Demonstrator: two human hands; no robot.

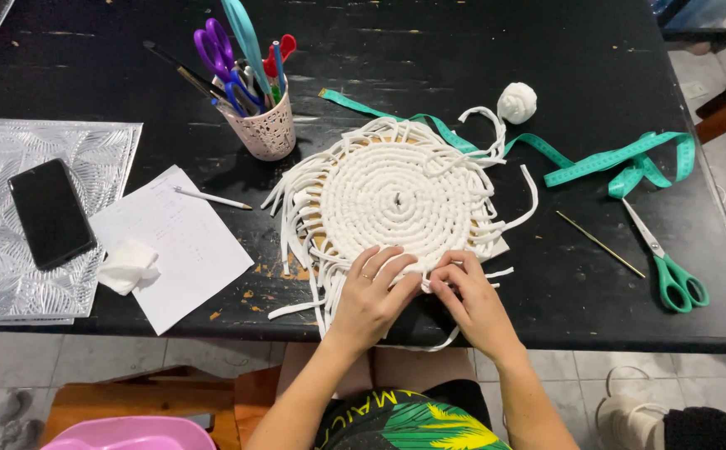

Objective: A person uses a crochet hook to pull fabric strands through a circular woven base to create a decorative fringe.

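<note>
A round white woven mat [392, 198] of thick cord lies on the black table [479, 50], with loose cord ends fanning out around its rim. My left hand [371, 293] rests flat on the mat's near edge, fingers spread and pressing it down. My right hand [467, 298] pinches a white cord end [426, 286] at that same edge, just right of my left fingertips. A white cord ball [517, 102] sits beyond the mat, joined to it by a strand.
A pen cup [264, 125] with scissors and pens stands at the back left. A green tape measure [621, 162], green-handled scissors [669, 268] and a thin crochet hook [600, 243] lie at the right. Paper [184, 250], a pen [211, 198], a tissue [127, 265] and a black phone [50, 212] lie left.
</note>
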